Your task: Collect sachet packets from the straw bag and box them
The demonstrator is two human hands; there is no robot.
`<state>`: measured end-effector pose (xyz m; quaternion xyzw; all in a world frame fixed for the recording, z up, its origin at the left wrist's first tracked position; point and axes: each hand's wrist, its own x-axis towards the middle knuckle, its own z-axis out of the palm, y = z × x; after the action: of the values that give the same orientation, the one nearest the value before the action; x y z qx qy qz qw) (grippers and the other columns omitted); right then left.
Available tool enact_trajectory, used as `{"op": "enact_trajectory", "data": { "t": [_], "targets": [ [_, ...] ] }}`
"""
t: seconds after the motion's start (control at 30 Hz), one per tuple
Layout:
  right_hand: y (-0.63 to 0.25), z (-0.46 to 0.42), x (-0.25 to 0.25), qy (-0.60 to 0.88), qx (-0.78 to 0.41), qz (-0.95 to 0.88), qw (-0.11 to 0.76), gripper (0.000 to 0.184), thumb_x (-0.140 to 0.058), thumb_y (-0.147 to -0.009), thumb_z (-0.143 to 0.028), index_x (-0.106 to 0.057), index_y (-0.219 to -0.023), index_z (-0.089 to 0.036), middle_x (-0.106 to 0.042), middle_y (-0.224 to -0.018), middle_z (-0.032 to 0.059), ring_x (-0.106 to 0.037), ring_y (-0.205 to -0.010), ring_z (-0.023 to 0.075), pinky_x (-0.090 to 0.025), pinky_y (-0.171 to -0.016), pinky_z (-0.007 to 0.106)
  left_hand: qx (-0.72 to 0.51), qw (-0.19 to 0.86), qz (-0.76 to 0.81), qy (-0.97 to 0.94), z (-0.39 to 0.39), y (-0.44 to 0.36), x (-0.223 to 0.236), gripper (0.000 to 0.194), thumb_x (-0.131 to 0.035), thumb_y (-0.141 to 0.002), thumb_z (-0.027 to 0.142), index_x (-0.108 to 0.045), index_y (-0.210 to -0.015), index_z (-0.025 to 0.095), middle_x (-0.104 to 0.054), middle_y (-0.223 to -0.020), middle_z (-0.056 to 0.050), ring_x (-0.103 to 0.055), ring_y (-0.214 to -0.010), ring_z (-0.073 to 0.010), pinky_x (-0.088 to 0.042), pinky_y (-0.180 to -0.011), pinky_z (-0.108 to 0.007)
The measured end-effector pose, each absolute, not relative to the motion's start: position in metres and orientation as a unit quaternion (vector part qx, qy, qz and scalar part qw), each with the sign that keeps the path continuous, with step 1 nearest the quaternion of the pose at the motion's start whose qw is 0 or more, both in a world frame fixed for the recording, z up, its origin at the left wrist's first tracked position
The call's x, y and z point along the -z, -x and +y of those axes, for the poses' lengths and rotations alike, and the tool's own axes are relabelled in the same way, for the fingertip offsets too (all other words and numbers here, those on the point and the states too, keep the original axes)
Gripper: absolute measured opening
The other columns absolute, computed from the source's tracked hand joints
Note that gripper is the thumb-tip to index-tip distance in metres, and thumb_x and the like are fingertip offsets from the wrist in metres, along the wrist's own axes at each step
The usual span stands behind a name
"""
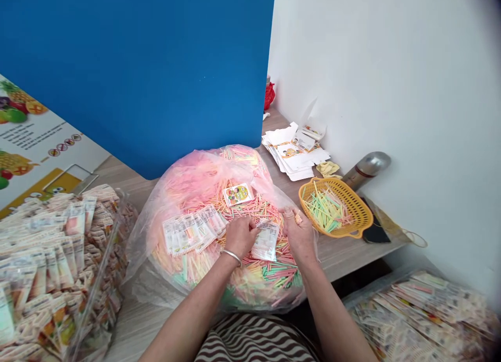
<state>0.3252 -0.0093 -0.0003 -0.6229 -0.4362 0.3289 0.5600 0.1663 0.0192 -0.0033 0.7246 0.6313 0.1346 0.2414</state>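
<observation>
A big clear plastic bag (188,176) full of thin pastel sticks (279,273) lies open in front of me. My left hand (240,239), with a bangle at the wrist, is closed, its fingertips at the upper left edge of a small clear printed packet (266,242). On the packet's other side, my right hand (300,234) has its fingers curled together; what they hold is too small to make out. A fanned row of similar packets (191,230) lies on the sticks to the left. Farther back lies a single packet (238,194) with its colourful fruit print up.
A large heap of filled packets (50,263) stands at the left, and another bag of packets (426,315) sits low at the right. A yellow basket (364,215) holds more sticks. Behind it are a metal flask (368,170) and flattened cartons (291,152). A blue panel (136,74) rises behind.
</observation>
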Motion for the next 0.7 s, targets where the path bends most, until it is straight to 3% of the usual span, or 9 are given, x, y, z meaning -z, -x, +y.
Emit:
{"op": "enact_trajectory", "data": {
  "t": [0.1,0.17,0.3,0.37,0.43,0.57,0.7],
  "targets": [
    [-0.326,-0.009,-0.004,0.595,-0.355,-0.500,0.520,0.035,-0.055,-0.088,-0.047,-0.070,-0.096,-0.017,-0.069,-0.086,0.0041,-0.061,-0.079,0.0194,-0.046,-0.071,0.028,-0.209,0.308,0.604,-0.704,0.014,-0.158,-0.004,0.016,-0.063,-0.079,0.025,-0.053,-0.071,0.017,-0.056,-0.069,0.002,-0.048,-0.066,-0.0123,-0.032,-0.064,-0.025],
    [-0.324,-0.009,-0.006,0.566,-0.402,-0.538,0.479,0.032,-0.057,-0.086,-0.043,-0.070,-0.100,-0.017,-0.071,-0.093,0.0054,-0.062,-0.083,0.0205,-0.046,-0.072,0.029,-0.249,0.362,0.583,-0.683,0.011,-0.153,-0.009,0.016,-0.062,-0.080,0.027,-0.051,-0.073,0.017,-0.054,-0.068,0.003,-0.047,-0.064,-0.0111,-0.033,-0.063,-0.024],
    [-0.320,-0.013,-0.008,0.578,-0.365,-0.629,0.370,0.026,-0.052,-0.089,-0.037,-0.070,-0.083,-0.019,-0.067,-0.073,0.0023,-0.057,-0.066,0.0174,-0.038,-0.061,0.027,-0.281,0.452,0.546,-0.647,0.005,-0.144,-0.015,0.019,-0.061,-0.079,0.030,-0.057,-0.094,0.018,-0.060,-0.077,0.002,-0.053,-0.070,-0.0120,-0.036,-0.066,-0.023],
    [-0.318,-0.016,-0.010,0.576,-0.322,-0.675,0.332,0.027,-0.051,-0.091,-0.035,-0.067,-0.076,-0.020,-0.063,-0.067,0.0009,-0.052,-0.062,0.0162,-0.032,-0.060,0.028,-0.256,0.450,0.548,-0.657,0.002,-0.140,-0.016,0.019,-0.061,-0.080,0.036,-0.058,-0.081,0.017,-0.054,-0.067,0.004,-0.047,-0.064,-0.0109,-0.032,-0.062,-0.023],
    [-0.317,-0.018,-0.013,0.559,-0.319,-0.694,0.322,0.030,-0.051,-0.092,-0.037,-0.065,-0.071,-0.020,-0.060,-0.064,0.0003,-0.049,-0.061,0.0154,-0.030,-0.059,0.028,-0.232,0.436,0.557,-0.668,-0.001,-0.137,-0.015,0.033,-0.061,-0.080,0.040,-0.048,-0.060,0.016,-0.041,-0.057,0.004,-0.037,-0.058,-0.0093,-0.026,-0.058,-0.024],
    [-0.310,-0.015,-0.024,0.549,-0.413,-0.568,0.454,0.039,-0.046,-0.094,-0.049,-0.068,-0.079,-0.020,-0.051,-0.057,-0.0012,-0.046,-0.056,0.0150,-0.033,-0.055,0.027,-0.274,0.456,0.578,-0.619,-0.006,-0.134,-0.010,0.034,-0.067,-0.074,0.041,-0.049,-0.059,0.016,-0.042,-0.058,0.004,-0.036,-0.058,-0.0090,-0.027,-0.058,-0.024],
    [-0.297,-0.005,-0.037,0.501,-0.491,-0.427,0.570,0.050,-0.038,-0.096,-0.058,-0.073,-0.097,-0.023,-0.063,-0.075,0.0029,-0.058,-0.070,0.0184,-0.045,-0.067,0.031,-0.307,0.487,0.570,-0.586,-0.008,-0.133,-0.007,0.037,-0.075,-0.066,0.042,-0.050,-0.063,0.016,-0.043,-0.059,0.005,-0.036,-0.058,-0.0086,-0.029,-0.057,-0.023]
  ]
}}
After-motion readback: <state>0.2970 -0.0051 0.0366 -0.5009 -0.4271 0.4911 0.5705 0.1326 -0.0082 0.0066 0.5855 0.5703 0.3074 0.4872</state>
